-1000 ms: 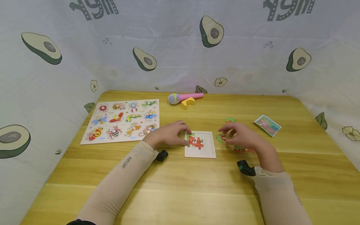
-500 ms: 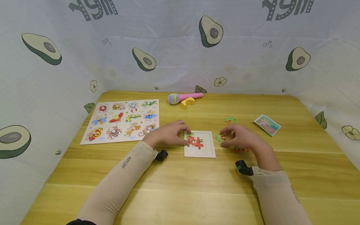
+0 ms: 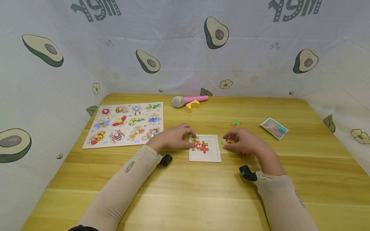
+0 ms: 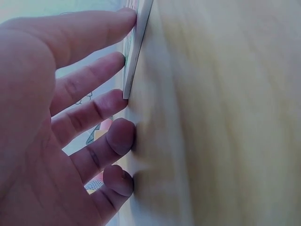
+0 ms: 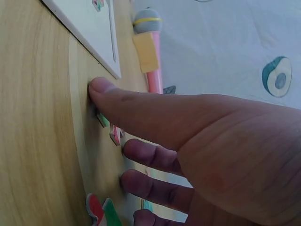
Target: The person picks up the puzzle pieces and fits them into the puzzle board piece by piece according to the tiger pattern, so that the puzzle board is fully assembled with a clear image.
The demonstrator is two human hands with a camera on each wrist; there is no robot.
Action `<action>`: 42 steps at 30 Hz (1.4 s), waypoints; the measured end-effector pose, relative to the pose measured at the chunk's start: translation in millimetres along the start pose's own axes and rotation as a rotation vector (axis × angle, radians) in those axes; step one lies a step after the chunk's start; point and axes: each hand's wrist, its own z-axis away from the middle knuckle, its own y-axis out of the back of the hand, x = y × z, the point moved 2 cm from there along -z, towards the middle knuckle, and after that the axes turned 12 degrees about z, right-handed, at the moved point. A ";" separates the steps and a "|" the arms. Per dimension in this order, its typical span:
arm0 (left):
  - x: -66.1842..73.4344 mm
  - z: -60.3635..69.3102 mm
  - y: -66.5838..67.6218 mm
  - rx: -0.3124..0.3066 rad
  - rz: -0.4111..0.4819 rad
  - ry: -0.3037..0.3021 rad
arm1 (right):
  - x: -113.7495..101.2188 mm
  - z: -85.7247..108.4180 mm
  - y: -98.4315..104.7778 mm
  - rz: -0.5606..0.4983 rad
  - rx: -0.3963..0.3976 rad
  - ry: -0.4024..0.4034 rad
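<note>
A white square puzzle tray [image 3: 213, 154] lies mid-table, an orange tiger-face section and green pieces at its upper left. My left hand [image 3: 177, 137] rests at the tray's left edge, thumb and fingertips touching it; in the left wrist view the left hand [image 4: 80, 99] has relaxed, spread fingers at the tray's edge [image 4: 137, 52]. Right of the tray, my right hand [image 3: 245, 140] has thumb and fingers on either side of a green and red piece [image 3: 225, 141] on the table. The right wrist view shows the right hand's thumb [image 5: 136, 110] by a green piece [image 5: 102, 119]; whether it touches is unclear.
An insect peg board [image 3: 127, 141] lies at the left. Behind the tray are a pink toy microphone [image 3: 199, 98] and a yellow arched block [image 3: 192, 106]. A picture card [image 3: 274, 128] lies at the right, a green piece [image 3: 236, 123] behind my right hand, red pieces [image 3: 245, 154] beneath it.
My right hand has moved slightly left and its fingers have come down around the green and red piece. The left hand and the tray have stayed in place.
</note>
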 end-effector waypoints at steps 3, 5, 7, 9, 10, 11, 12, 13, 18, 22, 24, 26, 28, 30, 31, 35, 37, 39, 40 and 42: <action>-0.3 -0.2 0.3 0.005 0.000 0.003 | -0.8 0.3 0.7 -0.017 -0.002 -0.008; -0.4 -0.3 0.2 0.007 -0.003 0.004 | -1.1 1.5 2.1 -0.024 -0.003 -0.020; -0.2 -0.4 0.2 0.008 -0.006 0.002 | -1.1 2.9 3.8 -0.026 -0.007 -0.035; -0.1 -0.5 0.1 0.009 -0.012 -0.001 | -1.1 4.0 5.3 -0.021 -0.011 -0.048; 0.0 -0.6 0.0 0.009 -0.015 -0.001 | -1.5 4.6 6.0 -0.019 -0.016 -0.051; 0.1 -0.7 0.0 0.009 -0.018 0.000 | -1.7 4.9 6.6 -0.018 -0.019 -0.052; 0.3 -0.7 0.0 0.008 -0.019 0.001 | -1.8 5.0 6.8 -0.016 -0.023 -0.055; 0.3 -0.7 -0.1 0.008 -0.020 0.002 | -1.9 4.9 6.9 -0.015 -0.025 -0.056; 0.3 -1.0 0.0 0.005 -0.021 0.011 | -1.9 4.7 7.3 -0.013 -0.031 -0.043; 0.8 -0.6 0.7 0.003 -0.024 0.018 | -2.1 4.8 7.6 -0.013 -0.028 -0.028; 1.2 -0.2 1.1 0.004 -0.022 0.017 | -2.0 4.7 7.6 -0.013 -0.028 -0.023; 1.5 0.2 1.4 0.004 -0.018 0.015 | -1.7 4.6 7.5 -0.010 -0.027 -0.020; 1.4 0.4 1.6 0.005 -0.017 0.015 | -1.5 4.6 7.3 -0.011 -0.029 -0.019; 1.2 0.4 1.6 0.004 -0.014 0.013 | -1.4 4.9 7.0 -0.015 -0.033 -0.020; 1.1 0.3 1.7 0.004 -0.012 0.011 | -1.3 4.9 6.9 -0.016 -0.034 -0.020; 0.4 0.1 1.8 0.002 -0.007 -0.002 | -0.9 5.3 6.6 -0.026 -0.040 -0.021; 0.3 0.4 1.9 0.002 -0.006 -0.007 | -0.7 5.2 6.3 -0.031 -0.044 -0.021; 0.0 0.5 1.9 0.001 -0.008 -0.005 | -0.9 5.3 6.2 -0.035 -0.049 -0.021; -0.1 0.7 1.9 0.001 -0.008 -0.004 | -1.0 5.3 6.1 -0.035 -0.051 -0.019; -0.1 1.1 1.8 0.002 -0.008 0.000 | -1.2 5.2 6.0 -0.035 -0.054 -0.017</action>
